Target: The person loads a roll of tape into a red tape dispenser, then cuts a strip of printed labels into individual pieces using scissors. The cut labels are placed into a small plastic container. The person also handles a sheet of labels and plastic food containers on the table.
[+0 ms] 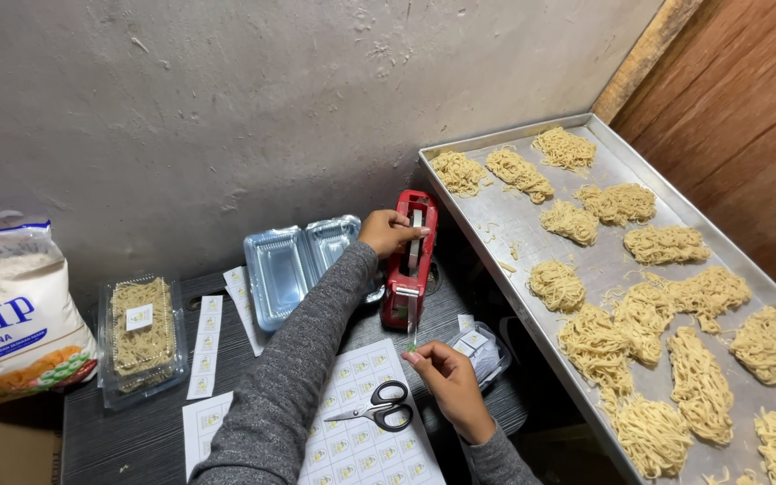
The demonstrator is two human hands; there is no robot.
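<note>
scissors (377, 413): closest to the camera, black handles, lying flat on the label sheet (361, 422), blades pointing left, loops toward the right hand.
right hand (446, 382): fingertips pinched on the free end of the tape (413, 337), just off the sheet's right edge.
left hand (390, 232): sleeve crosses over the sheet; fingers wrapped around the top of the red tape dispenser (410, 260), gripping it.
dispenser axis: long axis runs from the wall toward the camera, slightly tilted; cutter end faces the right hand, and the tape hangs down from it in a short near-vertical strip.
worktop (127, 431): dark and pretty crowded. Dispenser sits near its right edge, almost against the metal tray (604, 269).
tray: long side runs back to the wall corner, covered in dried noodle nests (639, 319), not much bare metal.
left of the dispenser: empty clear clamshell box (291, 265), open, then strips of labels (206, 346), then a packed noodle box (141, 337), then a rice bag (11, 301) at the far left.
open room: mostly the dark strip at the front left.
</note>
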